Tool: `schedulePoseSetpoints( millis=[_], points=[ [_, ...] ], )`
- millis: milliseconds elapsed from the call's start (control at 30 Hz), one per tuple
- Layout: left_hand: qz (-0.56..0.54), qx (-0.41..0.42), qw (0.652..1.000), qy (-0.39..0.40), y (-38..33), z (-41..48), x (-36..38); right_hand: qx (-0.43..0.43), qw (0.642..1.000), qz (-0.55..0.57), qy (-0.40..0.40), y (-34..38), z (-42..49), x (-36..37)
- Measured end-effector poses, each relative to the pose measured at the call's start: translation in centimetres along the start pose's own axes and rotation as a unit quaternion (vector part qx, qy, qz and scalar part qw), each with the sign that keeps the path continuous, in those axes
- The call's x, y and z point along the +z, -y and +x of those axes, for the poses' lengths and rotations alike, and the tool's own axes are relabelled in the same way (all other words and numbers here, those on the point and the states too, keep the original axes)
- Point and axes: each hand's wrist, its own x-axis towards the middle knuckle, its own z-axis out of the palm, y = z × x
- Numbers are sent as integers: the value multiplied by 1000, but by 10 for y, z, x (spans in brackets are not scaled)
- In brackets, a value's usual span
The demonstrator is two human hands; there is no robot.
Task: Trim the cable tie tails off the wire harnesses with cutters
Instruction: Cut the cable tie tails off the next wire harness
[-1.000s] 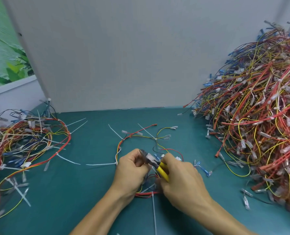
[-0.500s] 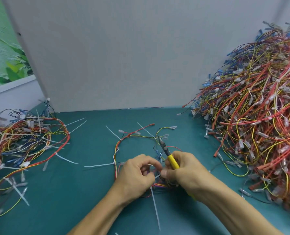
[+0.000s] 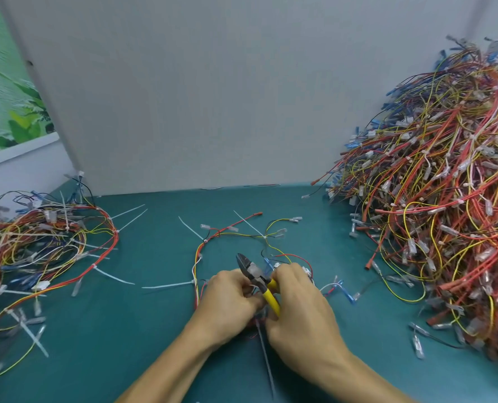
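Mat (image 3: 125,330): a smooth teal sheet is spreading flat under the cutters and everything else.
Left pile (image 3: 38,242): far left of the cutters, a low, loose tangle of thin red, yellow, blue and black wires is lying with stiff white plastic strips poking out.
White tail (image 3: 166,285): left of the cutters, a straight, narrow tie tail is sticking out sideways from the harness.
Harness (image 3: 212,237): behind and left of the cutters, a slim bundle of red, yellow and white wires is curving in an open loop, ending in clear sleeved terminals.
Left hand (image 3: 227,298): touching the cutters' left side, its fingers are curling tight onto the harness wires; the grip is partly hidden.
Cutters (image 3: 259,280): their dark, pointed steel head is tilting up and left with the blades close together, and glossy yellow handles are running back.
Long tail (image 3: 266,362): a thin grey strip is running from below the cutters toward the viewer.
Right hand (image 3: 300,309): its fingers are wrapping round the cutters' yellow handles.
Right heap (image 3: 445,213): far right of the cutters, a tall, dense mound of mostly red and yellow wiring is rising.
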Motion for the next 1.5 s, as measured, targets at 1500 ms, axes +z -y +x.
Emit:
schedulePoseSetpoints(
  millis=[1500],
  points=[
    [-53,16,998,33,0,5,-5,43,982,-113,145,-25,13,-87]
  ],
)
